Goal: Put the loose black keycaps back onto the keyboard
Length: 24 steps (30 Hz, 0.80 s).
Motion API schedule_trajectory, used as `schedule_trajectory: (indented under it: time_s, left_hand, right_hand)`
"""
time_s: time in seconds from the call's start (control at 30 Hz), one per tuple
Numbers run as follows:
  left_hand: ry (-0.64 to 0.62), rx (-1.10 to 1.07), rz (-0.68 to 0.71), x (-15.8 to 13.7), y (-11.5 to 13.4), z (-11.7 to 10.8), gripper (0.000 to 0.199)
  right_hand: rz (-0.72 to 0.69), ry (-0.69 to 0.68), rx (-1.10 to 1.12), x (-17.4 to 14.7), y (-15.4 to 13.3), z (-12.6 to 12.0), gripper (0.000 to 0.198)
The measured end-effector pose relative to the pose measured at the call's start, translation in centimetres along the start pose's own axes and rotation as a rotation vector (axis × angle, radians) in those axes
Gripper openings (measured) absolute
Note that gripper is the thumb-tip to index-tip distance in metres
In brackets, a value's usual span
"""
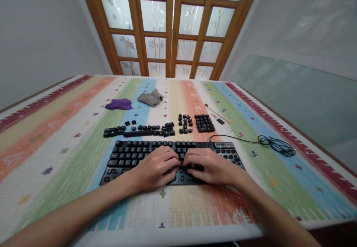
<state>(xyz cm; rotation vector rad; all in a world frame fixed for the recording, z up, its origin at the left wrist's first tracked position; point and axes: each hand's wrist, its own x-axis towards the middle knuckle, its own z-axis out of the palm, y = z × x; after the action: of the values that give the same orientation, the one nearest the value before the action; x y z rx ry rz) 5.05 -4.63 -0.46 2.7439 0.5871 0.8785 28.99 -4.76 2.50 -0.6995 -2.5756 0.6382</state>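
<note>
I curl left hand (158, 167) and right hand (208, 165) over the near keyboard (129, 155). I can't tell if they grip anything.

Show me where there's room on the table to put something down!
The striped tablecloth is bare left of the keyboard and purple cloth; another patch lies right of the keyboard, nearer than the coiled cable. It's crowded behind the keyboard, with loose keys.

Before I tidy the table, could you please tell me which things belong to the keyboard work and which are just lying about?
Seemingly in the job:
keyboard, under the left hand and right hand
its cable
loose keycaps

Apparently lying about:
purple cloth
grey cloth
thin rod (use unclear)
</note>
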Motion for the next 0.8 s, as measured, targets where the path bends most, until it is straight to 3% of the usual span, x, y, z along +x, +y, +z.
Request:
schedule_trajectory:
  time_s: [0.2, 0.4, 0.8]
  left_hand:
    - [0.04, -0.026, -0.022, 0.05, 0.13, -0.11, 0.013]
    - [0.05, -0.002, -0.027, 0.25, 0.35, -0.19, 0.013]
    - [0.075, 0.008, 0.0, 0.17, 0.38, -0.17, 0.015]
  right_hand:
    - [0.055, 0.104, -0.005, -0.74, -0.08, 0.34, 0.009]
    - [0.095, 0.107, -0.08, -0.75, -0.04, 0.04, 0.008]
    - [-0.027, 0.138, -0.219, -0.45, -0.04, 0.9, 0.017]
